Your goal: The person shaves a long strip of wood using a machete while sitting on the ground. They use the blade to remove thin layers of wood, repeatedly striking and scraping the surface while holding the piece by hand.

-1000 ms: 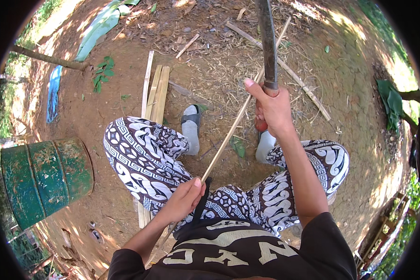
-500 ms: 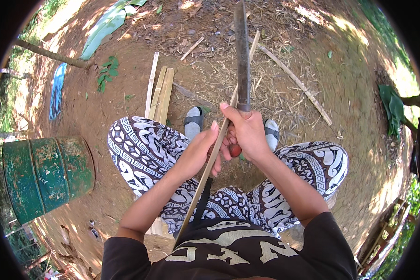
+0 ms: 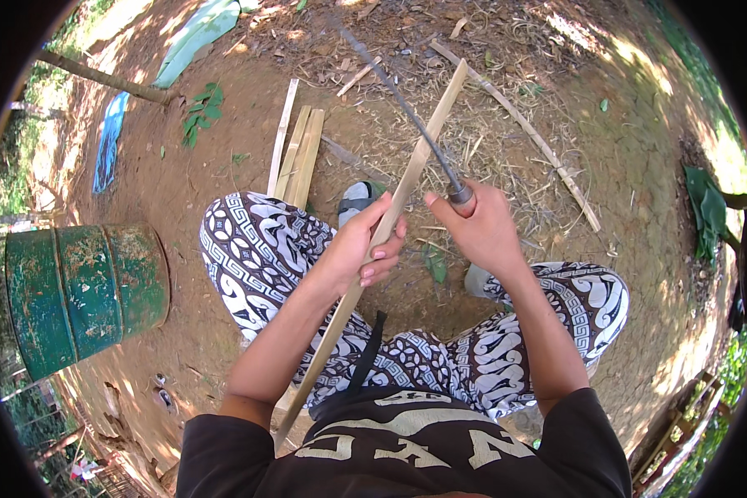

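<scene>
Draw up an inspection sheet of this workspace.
Surface: bare brown ground, strewn with pale shavings.
Job's things: pale wooden strip and long-bladed knife, crossing in view; contact unclear.
Clutter: loose strips ahead, to the left; thin stick ahead, to the right.
Grips: left grip closed around the wooden strip, right grip around the knife's handle.
Cables: nothing seen.
Surroundings: rusty green drum and blue bundle at left; large leaf farther ahead.

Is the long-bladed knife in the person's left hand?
No, the right hand holds the long-bladed knife by its handle, while the left hand holds a pale flat strip.
</scene>
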### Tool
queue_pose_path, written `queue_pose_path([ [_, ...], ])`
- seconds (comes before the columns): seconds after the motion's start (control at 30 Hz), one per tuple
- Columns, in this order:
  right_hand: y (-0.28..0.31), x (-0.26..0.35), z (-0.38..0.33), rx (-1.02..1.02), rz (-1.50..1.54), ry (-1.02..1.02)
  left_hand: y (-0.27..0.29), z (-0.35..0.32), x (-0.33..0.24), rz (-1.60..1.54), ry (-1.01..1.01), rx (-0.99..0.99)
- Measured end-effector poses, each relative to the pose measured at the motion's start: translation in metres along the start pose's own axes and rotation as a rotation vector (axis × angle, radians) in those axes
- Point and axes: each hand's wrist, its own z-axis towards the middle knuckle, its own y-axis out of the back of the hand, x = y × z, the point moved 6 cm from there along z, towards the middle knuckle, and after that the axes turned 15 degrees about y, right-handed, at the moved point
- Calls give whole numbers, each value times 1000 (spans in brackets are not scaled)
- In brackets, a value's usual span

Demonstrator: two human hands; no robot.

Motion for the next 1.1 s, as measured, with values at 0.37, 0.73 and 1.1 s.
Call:
queue_pose_path([
  [0.37,-25,12,-3,126,-120,222,3,13,6,-372,-14,131],
  [0.73,-33,16,-6,152,-302,381,22,15,11,-306,-145,-54],
  [1.1,6,-31,28,-127,-447,218,7,6,1,-303,-153,32],
])
